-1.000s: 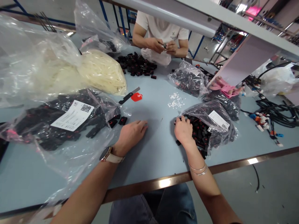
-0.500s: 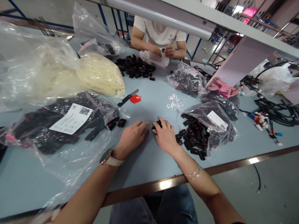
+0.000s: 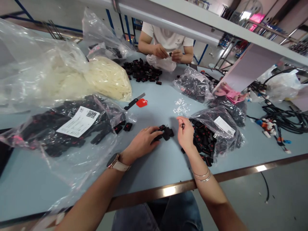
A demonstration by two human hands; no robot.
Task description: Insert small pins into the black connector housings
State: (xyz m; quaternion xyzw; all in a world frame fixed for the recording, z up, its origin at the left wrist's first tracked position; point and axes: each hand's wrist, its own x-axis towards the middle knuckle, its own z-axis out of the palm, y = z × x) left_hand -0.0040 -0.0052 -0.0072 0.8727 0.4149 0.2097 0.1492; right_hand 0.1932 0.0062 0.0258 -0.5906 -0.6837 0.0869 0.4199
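Small black plastic connectors (image 3: 166, 133) lie in a little cluster on the table in front of me. My left hand (image 3: 143, 140) is at their left side, fingers and thumb closed around the nearest black connector, which is partly hidden. Just right of the cluster, my right hand (image 3: 186, 132) is raised a little, its fingers curled in. A small dark item shows at those fingers; whether it is held or is a ring, I cannot tell. Beside that hand, a heap of black connectors with red parts (image 3: 201, 141) spills from a clear bag (image 3: 220, 128).
Small white pieces (image 3: 181, 106) lie scattered beyond my hands, near a knife (image 3: 135, 101) and a red piece (image 3: 141, 102). A large labelled bag of black parts (image 3: 60, 128) covers the left. Opposite, a co-worker's hands (image 3: 168, 54) handle a small black part behind another connector pile (image 3: 142, 70).
My right hand has moved right, away from the connectors, and turned with its fingers curled. My left hand has shifted right onto the cluster, which now shows more fully.
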